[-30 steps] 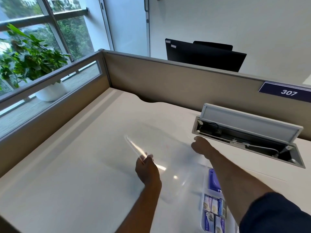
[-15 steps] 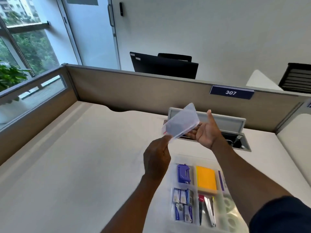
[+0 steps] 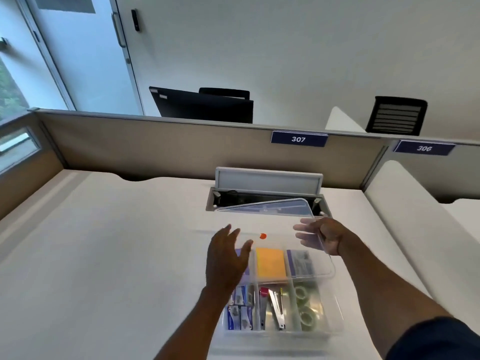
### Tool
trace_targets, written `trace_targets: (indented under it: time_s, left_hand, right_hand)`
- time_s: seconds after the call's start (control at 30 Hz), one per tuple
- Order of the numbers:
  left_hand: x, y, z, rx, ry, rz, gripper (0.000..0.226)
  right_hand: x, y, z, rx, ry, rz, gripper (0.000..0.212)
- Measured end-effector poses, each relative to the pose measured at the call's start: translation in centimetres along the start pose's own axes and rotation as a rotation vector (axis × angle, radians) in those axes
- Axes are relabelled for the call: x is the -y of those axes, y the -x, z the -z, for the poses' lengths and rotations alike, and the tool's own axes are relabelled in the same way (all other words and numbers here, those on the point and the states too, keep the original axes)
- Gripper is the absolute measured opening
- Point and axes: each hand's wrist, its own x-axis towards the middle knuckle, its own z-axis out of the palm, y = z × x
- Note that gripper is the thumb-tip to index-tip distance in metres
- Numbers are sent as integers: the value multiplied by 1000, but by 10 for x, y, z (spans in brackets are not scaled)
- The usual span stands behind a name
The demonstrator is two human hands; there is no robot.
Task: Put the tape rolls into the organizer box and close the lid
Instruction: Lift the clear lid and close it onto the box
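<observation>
The clear organizer box sits on the desk in front of me. Two clear tape rolls lie in its near right compartment. The transparent lid hovers tilted over the far half of the box, with a small red spot on it. My right hand grips the lid's right edge, its fingers showing pale through the plastic. My left hand is open with fingers spread over the box's left side; whether it touches the lid is unclear.
Other compartments hold a yellow note pad, blue staple boxes and metal tools. Just behind the box an open cable hatch stands in the desk. A beige partition closes the back, and a white divider the right.
The lid has come from the desk's left, up through the air, to above the box. My left hand has let go of it. The view swung right and the whole box came into sight.
</observation>
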Motion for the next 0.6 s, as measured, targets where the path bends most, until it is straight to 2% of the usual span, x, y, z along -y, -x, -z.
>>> trace_targets:
  time_s: [0.07,0.13,0.17,0.23,0.37,0.5,0.6]
  left_hand:
    - [11,-8,0,22,-22,265,64]
    - [23,-13,-1,153,89,523,70]
    - [29,-14,-3,208,129,587,69]
    - [38,-9,-7,272,129,600,59]
    - [42,0,-11,214,197,644,45]
    - [42,0,-7,219,212,646,42]
    - [42,2,-8,214,189,631,37]
  right_hand:
    - [-12,3,12,-61,-6,7,22]
    - [-21,3,23,-100,16,1,25]
    - [-26,4,27,-118,28,-9,28]
    - [-36,5,32,-160,65,-33,34]
    - [-52,8,30,-293,167,-24,37]
    - [-70,5,23,-490,613,168,40]
    - [-83,7,18,-605,914,230,49]
